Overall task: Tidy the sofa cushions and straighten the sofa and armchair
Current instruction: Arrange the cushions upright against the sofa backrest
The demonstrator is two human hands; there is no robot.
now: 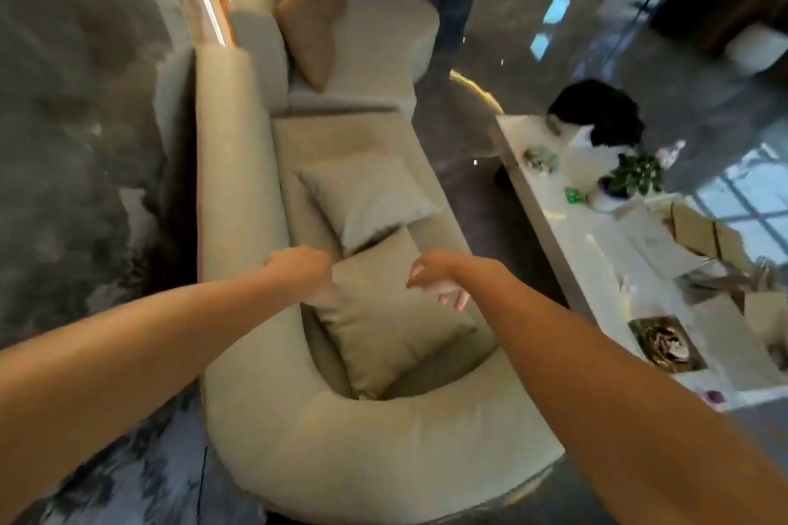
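Hands, left (317, 275) hidden-fingered and right (435, 277) loosely spread, are reaching for a soft, light beige square cushion's (392, 320) top corners on a curved cream sofa (375, 448).

Left hand (313, 275) fingers hidden behind near cushion (394, 322); grip unclear. Items on white table (550, 200) right of cushion too blurred to ID.

no readable text, labels, brands, numbers, signs

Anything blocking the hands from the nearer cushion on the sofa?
Nothing visible does. Left hand is at the nearer cushion's upper left corner, right hand over its upper right edge; whether either grips is unclear.
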